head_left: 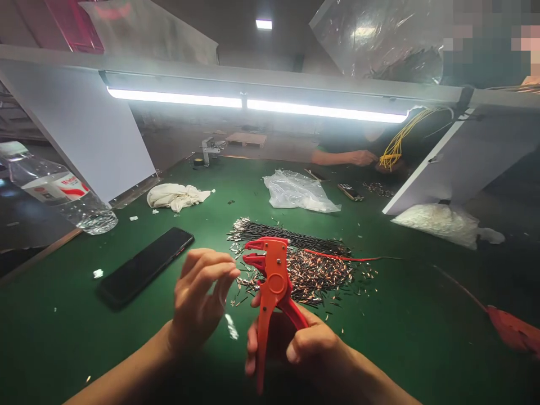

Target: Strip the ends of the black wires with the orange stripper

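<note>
Work looks part-done, prob. well along: a big heap of short wire bits (318,275) w/ coppery ends lies on the green worktop (388,337), right up against a bundle of black wires (287,232) just beyond. Bundle's L end shows bright tips, so some seem bared; can't tell how many are left, or if the bundle counts as done or waiting. R hand (314,340) has its fingers wrapped round the handles of the red-orange wire stripper (273,281), roughly upright in front of the heap; its jaws stand apart, nothing visible btwn them. L hand (200,295) is just beside the jaws, fingers (211,273) curled, tips close together; can't tell if they grip anything. Pale blurred scrap (231,326) shows just below
</note>
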Motion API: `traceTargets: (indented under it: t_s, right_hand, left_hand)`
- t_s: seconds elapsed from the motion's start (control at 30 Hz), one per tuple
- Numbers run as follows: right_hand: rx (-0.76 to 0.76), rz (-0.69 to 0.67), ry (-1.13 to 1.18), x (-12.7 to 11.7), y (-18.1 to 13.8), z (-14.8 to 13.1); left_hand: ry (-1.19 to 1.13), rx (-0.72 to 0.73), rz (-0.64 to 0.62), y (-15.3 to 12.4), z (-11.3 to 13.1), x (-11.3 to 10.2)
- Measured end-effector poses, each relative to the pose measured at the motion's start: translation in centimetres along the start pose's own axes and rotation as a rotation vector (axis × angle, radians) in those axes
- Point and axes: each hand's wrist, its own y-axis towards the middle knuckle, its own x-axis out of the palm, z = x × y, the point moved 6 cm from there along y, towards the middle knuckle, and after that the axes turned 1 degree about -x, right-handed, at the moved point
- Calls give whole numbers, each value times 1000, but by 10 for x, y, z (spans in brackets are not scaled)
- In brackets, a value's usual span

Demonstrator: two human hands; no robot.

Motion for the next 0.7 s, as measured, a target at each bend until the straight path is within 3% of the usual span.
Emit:
traceTargets:
  t_s: [0.13, 0.37, 0.5, 0.7]
  right_hand:
    - [-4, 42, 36, -4, -1, -2]
    - [-36, 19, 69, -5, -1, -2]
    - [-63, 9, 67, -8, 0, 1]
    - [-142, 6, 12, -10, -1, 0]
  left_hand:
    - [-11, -65, -35, 0, 1, 4]
    - [-63, -627, 56, -11, -43, 0]
    - [-64, -645, 34, -14, -42, 2]
    - [-149, -714, 143, -12, -39, -4]
